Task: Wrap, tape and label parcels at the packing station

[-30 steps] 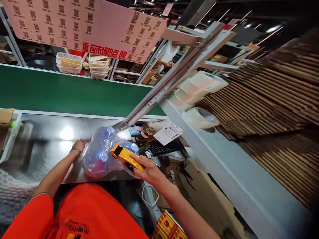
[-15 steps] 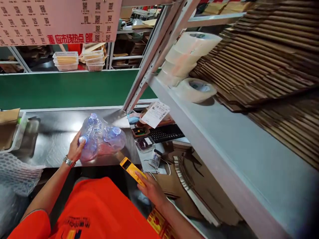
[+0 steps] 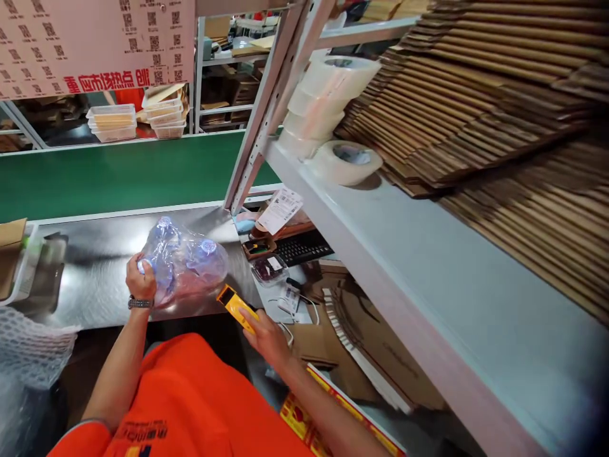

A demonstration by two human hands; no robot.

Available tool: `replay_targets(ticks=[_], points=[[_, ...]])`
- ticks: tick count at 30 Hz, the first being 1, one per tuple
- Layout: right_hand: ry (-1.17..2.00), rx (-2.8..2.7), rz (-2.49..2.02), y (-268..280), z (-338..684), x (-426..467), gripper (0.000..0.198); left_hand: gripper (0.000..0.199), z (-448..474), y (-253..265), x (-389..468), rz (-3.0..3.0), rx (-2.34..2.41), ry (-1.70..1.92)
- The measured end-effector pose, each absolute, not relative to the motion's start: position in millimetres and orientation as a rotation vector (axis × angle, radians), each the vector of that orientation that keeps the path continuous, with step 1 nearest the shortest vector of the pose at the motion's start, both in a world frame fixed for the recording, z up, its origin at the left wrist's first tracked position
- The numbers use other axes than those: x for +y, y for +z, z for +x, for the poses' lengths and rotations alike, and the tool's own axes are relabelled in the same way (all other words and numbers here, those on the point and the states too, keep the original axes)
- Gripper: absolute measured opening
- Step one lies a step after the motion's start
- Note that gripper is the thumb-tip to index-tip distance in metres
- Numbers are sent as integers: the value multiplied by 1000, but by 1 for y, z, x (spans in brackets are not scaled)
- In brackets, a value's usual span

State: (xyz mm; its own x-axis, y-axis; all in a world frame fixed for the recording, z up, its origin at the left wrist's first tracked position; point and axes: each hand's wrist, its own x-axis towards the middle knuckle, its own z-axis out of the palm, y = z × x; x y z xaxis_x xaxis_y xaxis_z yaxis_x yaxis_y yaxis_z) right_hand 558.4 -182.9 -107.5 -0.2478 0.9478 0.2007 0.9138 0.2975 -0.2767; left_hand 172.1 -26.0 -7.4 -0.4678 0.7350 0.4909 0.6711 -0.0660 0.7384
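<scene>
A clear plastic package [image 3: 190, 260] of bottle-like items with bluish round tops and a reddish lower part lies on the steel bench [image 3: 99, 273]. My left hand [image 3: 141, 279] is closed on its left side, fingers curled round one of the bluish tops. Just right of the package and apart from it, my right hand [image 3: 266, 336] grips a yellow oblong hand tool [image 3: 238, 309] with a black end. That end points toward the package; its exact kind is unclear.
A white shelf [image 3: 404, 254] with tape rolls [image 3: 345, 162] and stacked flat cardboard [image 3: 451, 95] juts in on the right. Below it lie a keyboard [image 3: 304, 249] and a clear box [image 3: 269, 269]. A white tray [image 3: 28, 266] stands left; a green belt [image 3: 118, 171] runs behind.
My left hand has turned more upright and curled tighter over the package's left side. The tool's black end has drawn slightly away from the package. The whole view has shifted.
</scene>
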Motion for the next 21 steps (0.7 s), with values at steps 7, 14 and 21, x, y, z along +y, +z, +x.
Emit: replay_targets(ticks=[7,14,21], points=[[143,-2219,-1474,-119,504,-190,65,46,104,25,67,1800,2008,1351],[-51,-2324,-1189,-119,487,-195,55,45,76,53,111,1717,2134,1164],[24,-2464,-1516,-112,597,-165,65,45,90,44,104,1569,2110,1244]])
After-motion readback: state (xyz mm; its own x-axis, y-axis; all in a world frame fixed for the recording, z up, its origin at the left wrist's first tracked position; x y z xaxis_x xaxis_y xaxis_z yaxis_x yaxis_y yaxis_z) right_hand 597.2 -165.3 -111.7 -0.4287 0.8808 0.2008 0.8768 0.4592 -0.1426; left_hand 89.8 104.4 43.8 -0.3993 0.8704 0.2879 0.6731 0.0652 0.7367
